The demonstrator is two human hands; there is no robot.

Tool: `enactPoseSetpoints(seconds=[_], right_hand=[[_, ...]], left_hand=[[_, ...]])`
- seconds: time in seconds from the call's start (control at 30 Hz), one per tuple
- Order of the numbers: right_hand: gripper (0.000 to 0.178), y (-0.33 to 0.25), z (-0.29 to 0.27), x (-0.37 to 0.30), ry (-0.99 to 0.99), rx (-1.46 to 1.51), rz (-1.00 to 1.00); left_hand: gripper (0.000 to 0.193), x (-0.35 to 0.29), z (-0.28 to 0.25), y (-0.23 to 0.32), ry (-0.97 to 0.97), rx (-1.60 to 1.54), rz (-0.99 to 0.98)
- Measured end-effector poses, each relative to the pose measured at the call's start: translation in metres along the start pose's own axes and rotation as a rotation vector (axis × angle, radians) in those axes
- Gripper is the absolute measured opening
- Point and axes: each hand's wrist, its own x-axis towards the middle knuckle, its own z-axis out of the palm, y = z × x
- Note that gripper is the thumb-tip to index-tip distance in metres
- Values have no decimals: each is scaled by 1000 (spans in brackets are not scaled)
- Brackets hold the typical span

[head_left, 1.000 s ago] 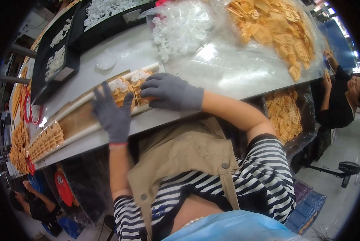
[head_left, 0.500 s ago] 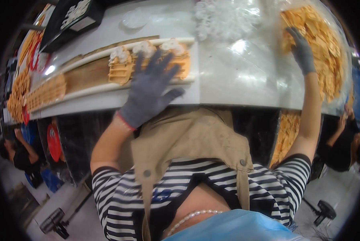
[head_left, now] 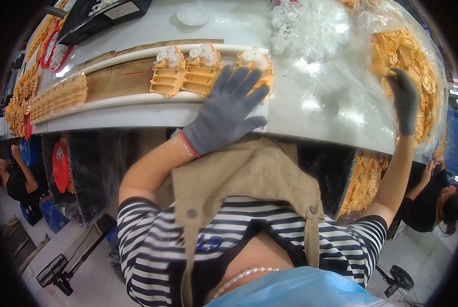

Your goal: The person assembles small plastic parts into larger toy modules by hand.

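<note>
while the left hand (head_left: 224, 115) splayed over the rightmost orange casing (head_left: 267, 78), perhaps steadying it between white rails (head_left: 131, 102); the right hand (head_left: 406, 97) pinched an orange piece (head_left: 380, 70) near the heap (head_left: 403, 53)

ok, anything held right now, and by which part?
Right hand appears to pinch an orange part by its right end. Left hand is spread, no grip visible.

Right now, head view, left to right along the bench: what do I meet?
Long row of orange casings, first separate orange casing, left gloved hand, white plastic parts, right gloved hand.
</note>
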Motion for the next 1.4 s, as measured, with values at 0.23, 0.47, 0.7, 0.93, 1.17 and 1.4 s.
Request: enactPoseSetpoints(seconds=[0.23,0.47,0.7,0.93,1.17,1.4], right_hand=[[49,-154,91,-25,-453,827,429],[50,-202,134,-16,-546,1062,537],[55,-199,149,-11,-584,954,517],[64,-175,181,-6,-370,818,448],[63,-190,168,-1,-496,1076,478],[53,-179,179,-31,-360,1217,492]], left_hand=[[70,-21,-8,-20,176,64,-98],[88,-19,-12,-14,157,99,-177],[78,-7,-3,-12,80,244,-113],[70,23,-7,-17,-26,339,-142],[70,26,-13,-10,-8,346,-133],[65,18,-11,3,299,-52,-119]])
